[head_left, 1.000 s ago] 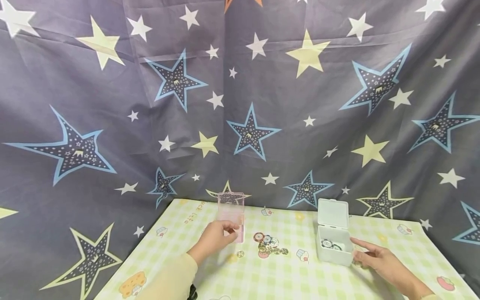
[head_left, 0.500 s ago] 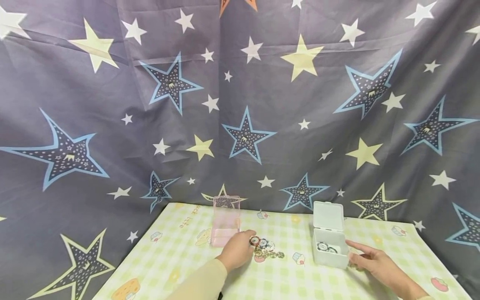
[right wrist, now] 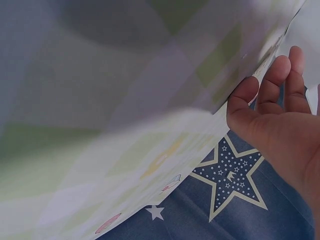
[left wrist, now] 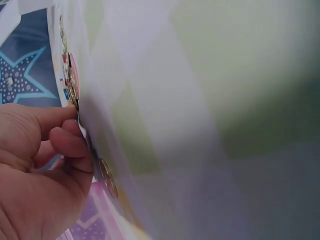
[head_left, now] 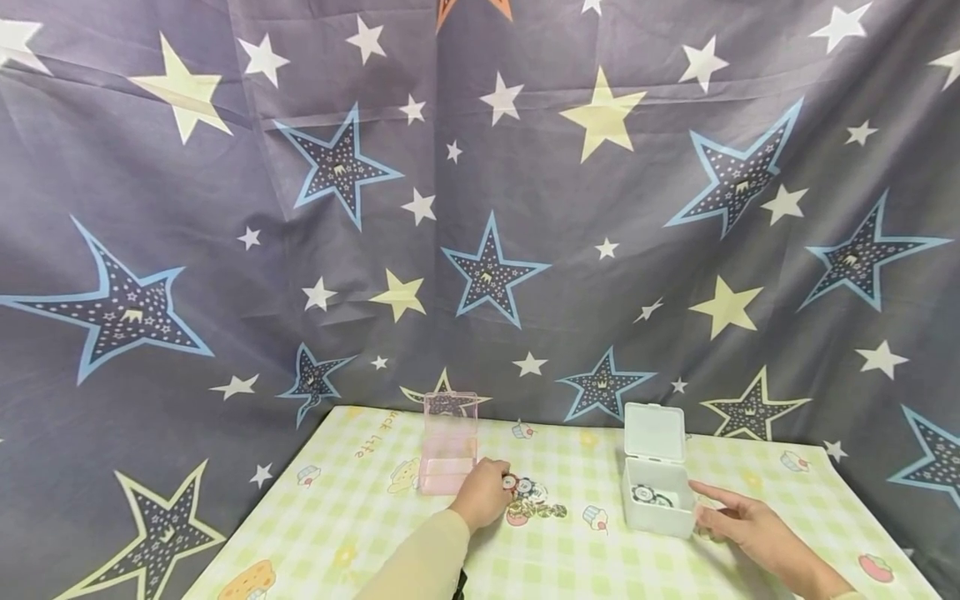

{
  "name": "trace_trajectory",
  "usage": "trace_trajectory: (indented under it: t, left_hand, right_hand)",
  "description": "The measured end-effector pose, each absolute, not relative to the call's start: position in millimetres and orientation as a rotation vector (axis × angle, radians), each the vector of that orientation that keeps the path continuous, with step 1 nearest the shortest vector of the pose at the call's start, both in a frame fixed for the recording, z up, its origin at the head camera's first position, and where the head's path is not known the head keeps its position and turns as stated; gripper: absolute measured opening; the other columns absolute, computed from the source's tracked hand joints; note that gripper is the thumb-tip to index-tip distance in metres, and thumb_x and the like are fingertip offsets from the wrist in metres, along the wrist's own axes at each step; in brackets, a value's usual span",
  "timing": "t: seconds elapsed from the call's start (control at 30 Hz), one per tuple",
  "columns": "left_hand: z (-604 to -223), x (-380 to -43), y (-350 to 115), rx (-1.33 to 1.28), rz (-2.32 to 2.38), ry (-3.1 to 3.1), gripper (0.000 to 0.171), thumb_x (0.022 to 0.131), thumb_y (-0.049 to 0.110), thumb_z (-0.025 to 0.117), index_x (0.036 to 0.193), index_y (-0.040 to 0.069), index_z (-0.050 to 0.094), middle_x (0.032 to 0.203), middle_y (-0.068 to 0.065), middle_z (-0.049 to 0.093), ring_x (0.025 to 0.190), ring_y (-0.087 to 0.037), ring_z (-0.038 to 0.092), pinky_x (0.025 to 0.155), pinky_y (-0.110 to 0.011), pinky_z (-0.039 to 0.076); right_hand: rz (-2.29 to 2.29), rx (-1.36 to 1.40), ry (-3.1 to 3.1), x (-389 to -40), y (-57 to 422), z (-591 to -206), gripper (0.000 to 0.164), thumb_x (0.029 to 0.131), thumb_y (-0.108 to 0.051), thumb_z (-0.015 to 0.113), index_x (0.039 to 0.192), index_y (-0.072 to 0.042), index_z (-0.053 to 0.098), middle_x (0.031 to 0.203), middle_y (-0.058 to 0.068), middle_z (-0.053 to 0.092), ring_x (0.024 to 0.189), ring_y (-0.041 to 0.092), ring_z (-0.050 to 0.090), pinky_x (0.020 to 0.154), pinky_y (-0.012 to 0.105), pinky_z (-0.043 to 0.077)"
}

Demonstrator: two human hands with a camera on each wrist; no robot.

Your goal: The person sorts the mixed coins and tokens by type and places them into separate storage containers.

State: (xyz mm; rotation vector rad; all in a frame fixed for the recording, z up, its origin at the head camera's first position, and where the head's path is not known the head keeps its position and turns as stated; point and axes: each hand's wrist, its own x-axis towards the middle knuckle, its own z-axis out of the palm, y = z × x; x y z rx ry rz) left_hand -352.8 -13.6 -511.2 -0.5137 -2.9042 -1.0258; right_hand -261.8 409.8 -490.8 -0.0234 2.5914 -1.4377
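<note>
Left hand [head_left: 483, 495] at poker chips [head_left: 524, 487], pinch indeterminable; a hasty grab could scatter them. Right hand [head_left: 753, 527] spread beside white box [head_left: 660, 521].

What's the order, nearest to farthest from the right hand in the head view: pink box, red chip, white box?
1. White box: just left of the right hand.
2. Red chip: mid-table, beside the left hand.
3. Pink box: farther left, past the chip.

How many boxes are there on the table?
2. The pink box stands beside the left hand; the white box stands next to the right hand. No other box seems to be hidden.
</note>
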Motion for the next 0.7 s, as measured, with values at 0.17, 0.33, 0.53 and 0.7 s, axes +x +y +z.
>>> trace_trajectory:
  t: [0.17, 0.33, 0.53, 0.7]
  left_hand:
    - [-509.4, -353.6, -11.4, -0.489, -1.020, -2.962, 0.045, 0.092, 0.003, 0.079, 0.132, -0.012, 0.067, 0.127, -0.032, 0.063, 0.119, -0.043, 0.065, 0.106, -0.054, 0.055]
    - [-506.9, -352.3, -11.7, -0.478, -0.996, -2.950, 0.033, 0.089, 0.007, 0.084, 0.117, -0.007, 0.073, 0.110, -0.020, 0.071, 0.109, -0.034, 0.061, 0.099, -0.050, 0.057]
    - [-505.3, -346.4, -10.9, -0.472, -1.163, -2.905, 0.032, 0.082, 0.006, 0.091, 0.105, 0.000, 0.069, 0.092, -0.011, 0.063, 0.087, -0.022, 0.053, 0.079, -0.039, 0.053]
    - [-505.2, -344.1, -10.3, -0.462, -1.309, -2.877, 0.032, 0.084, -0.002, 0.087, 0.107, 0.004, 0.065, 0.079, -0.006, 0.065, 0.074, -0.016, 0.054, 0.066, -0.030, 0.046]
  right_hand:
    - [-1.428, -0.008, 2.596, -263.2, 409.4, -491.0, 0.069, 0.111, -0.038, 0.059, 0.164, -0.002, 0.035, 0.115, 0.010, 0.080, 0.099, 0.013, 0.072, 0.084, 0.029, 0.059]
    - [-1.425, -0.004, 2.590, -263.7, 410.0, -491.9, 0.069, 0.110, -0.039, 0.059, 0.164, -0.002, 0.035, 0.116, 0.009, 0.080, 0.100, 0.014, 0.072, 0.085, 0.028, 0.059]
    - [-1.421, 0.024, 2.570, -262.3, 410.4, -489.8, 0.071, 0.109, -0.041, 0.060, 0.165, -0.004, 0.035, 0.117, 0.009, 0.080, 0.102, 0.017, 0.071, 0.084, 0.030, 0.059]
    - [-1.418, 0.011, 2.582, -261.8, 409.9, -488.5, 0.071, 0.109, -0.040, 0.061, 0.165, -0.004, 0.035, 0.116, 0.009, 0.080, 0.100, 0.016, 0.071, 0.083, 0.029, 0.058]
